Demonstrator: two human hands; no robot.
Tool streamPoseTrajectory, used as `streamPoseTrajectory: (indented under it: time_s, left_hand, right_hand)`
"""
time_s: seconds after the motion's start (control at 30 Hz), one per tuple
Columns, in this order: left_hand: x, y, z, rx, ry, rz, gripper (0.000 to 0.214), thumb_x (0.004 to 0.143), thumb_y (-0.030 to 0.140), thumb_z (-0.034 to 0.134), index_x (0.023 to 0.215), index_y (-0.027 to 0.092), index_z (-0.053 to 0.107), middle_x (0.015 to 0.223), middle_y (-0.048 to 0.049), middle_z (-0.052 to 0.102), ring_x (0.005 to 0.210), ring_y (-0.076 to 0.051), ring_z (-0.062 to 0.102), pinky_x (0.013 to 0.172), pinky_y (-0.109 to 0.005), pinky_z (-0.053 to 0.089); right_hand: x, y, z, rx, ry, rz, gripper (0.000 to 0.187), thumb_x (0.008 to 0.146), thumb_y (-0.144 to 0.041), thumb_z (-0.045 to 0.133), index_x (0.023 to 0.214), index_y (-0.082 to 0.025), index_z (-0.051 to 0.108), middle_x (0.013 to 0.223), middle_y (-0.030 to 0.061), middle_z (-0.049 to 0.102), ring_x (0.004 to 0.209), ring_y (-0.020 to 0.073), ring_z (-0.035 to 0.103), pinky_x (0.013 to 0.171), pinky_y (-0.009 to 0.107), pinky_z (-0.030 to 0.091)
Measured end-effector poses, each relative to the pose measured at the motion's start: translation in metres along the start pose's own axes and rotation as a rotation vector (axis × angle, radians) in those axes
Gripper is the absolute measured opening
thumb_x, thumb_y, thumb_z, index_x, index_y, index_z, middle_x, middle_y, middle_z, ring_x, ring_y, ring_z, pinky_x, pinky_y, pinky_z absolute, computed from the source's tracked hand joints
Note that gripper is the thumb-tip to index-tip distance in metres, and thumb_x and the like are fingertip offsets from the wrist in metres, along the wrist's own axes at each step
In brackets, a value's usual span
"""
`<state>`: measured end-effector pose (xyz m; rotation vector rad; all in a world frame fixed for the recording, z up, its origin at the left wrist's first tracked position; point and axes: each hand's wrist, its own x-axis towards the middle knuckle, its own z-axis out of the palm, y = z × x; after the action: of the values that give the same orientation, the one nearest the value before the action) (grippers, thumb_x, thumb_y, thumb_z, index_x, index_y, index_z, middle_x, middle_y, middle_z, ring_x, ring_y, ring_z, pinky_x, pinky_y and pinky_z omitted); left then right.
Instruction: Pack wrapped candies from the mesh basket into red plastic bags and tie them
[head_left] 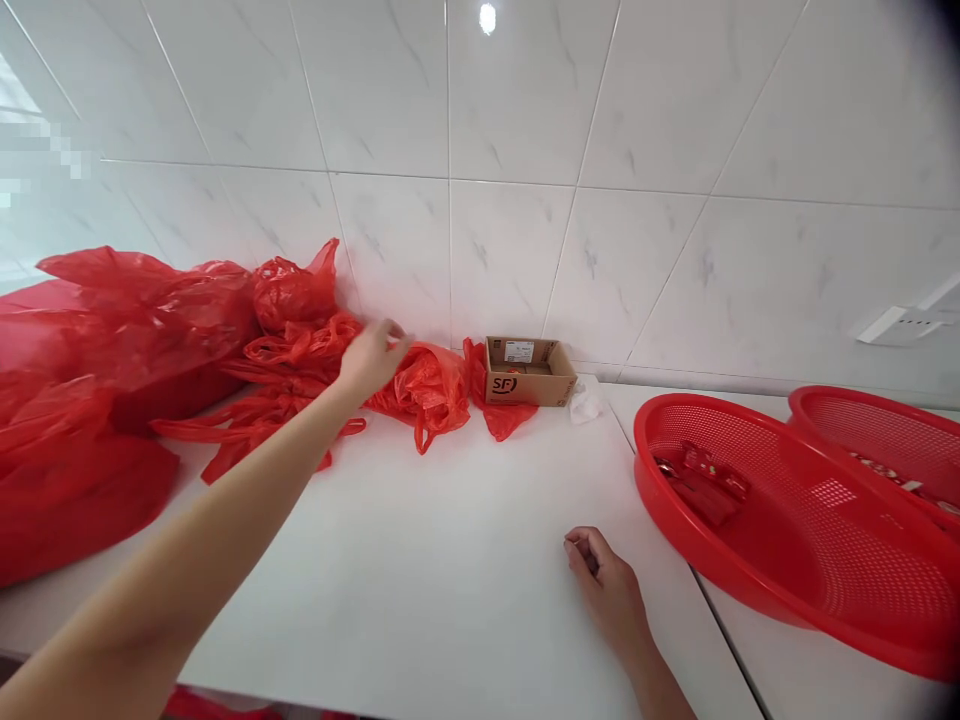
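Observation:
My left hand (373,358) is stretched out over the heap of red plastic bags near the wall. Its thumb and fingertips come together in a pinch; what they hold, if anything, is too small and blurred to name. Just to its right lies a crumpled red plastic bag (429,390) with its handles loose. My right hand (609,588) hovers over or rests on the white table (450,560), fingers curled and thumb pressed to the index finger. A tiny object may show at those fingertips, but I cannot make it out.
A small open cardboard box (531,375) stands by the tiled wall, beside a crumpled white scrap (586,400). Large red bags (67,470) fill the left side. At right, a red plastic basket (750,570) holds red packets (705,480); a second red basket (862,405) stands behind it.

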<state>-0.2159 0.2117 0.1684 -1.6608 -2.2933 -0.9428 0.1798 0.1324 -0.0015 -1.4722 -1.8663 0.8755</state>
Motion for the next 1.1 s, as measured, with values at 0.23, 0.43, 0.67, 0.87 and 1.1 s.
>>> streamPoseTrajectory:
  time_s: [0.23,0.43,0.67,0.87,1.1]
  left_hand:
    - [-0.019,-0.011,0.014,0.006,-0.080,0.031,0.029,0.088,0.041,0.055,0.095,0.016,0.067,0.115,-0.0125,0.062,0.109,-0.027,0.056,0.091,-0.045,0.045]
    - [-0.018,-0.005,0.013,-0.081,-0.042,0.081,0.040,0.071,0.046,0.072,0.104,0.024,0.070,0.123,-0.0100,0.061,0.121,-0.035,0.048,0.103,-0.051,0.036]
    - [-0.035,-0.003,0.035,-0.382,0.209,-0.041,0.015,0.078,0.024,0.060,0.086,0.018,0.070,0.130,-0.0117,0.058,0.129,-0.032,0.043,0.110,-0.048,0.028]
    - [-0.038,-0.008,-0.001,-0.855,0.572,-0.331,0.040,0.095,0.035,0.024,0.116,0.018,0.053,0.122,-0.0096,0.060,0.116,-0.021,0.056,0.098,-0.035,0.046]
    - [-0.155,0.024,0.008,-1.266,0.302,-0.623,0.027,0.089,0.043,0.046,0.106,0.027,0.059,0.121,-0.0045,0.066,0.118,-0.023,0.061,0.087,-0.034,0.056]
  right_hand:
    - [0.000,-0.001,0.000,0.015,0.020,0.001,0.031,0.088,-0.054,0.045,0.087,-0.026,0.059,0.071,0.0005,0.061,0.061,0.0176,0.055,0.055,0.027,0.046]
    - [-0.001,-0.003,-0.002,0.010,0.019,0.000,0.031,0.088,-0.053,0.045,0.086,-0.026,0.060,0.069,-0.0002,0.061,0.058,0.0168,0.053,0.052,0.026,0.043]
    - [-0.003,-0.003,-0.002,0.004,0.012,-0.001,0.030,0.090,-0.052,0.044,0.088,-0.025,0.057,0.071,-0.0003,0.060,0.062,0.0169,0.055,0.056,0.027,0.045]
    - [-0.001,0.002,0.000,0.001,0.019,-0.022,0.030,0.089,-0.052,0.046,0.088,-0.025,0.058,0.070,0.0000,0.060,0.062,0.0168,0.055,0.057,0.027,0.045]
    - [-0.006,-0.030,0.000,0.345,-0.046,0.008,0.037,0.088,-0.056,0.051,0.097,-0.022,0.061,0.080,0.0033,0.063,0.075,0.0185,0.060,0.069,0.029,0.049]
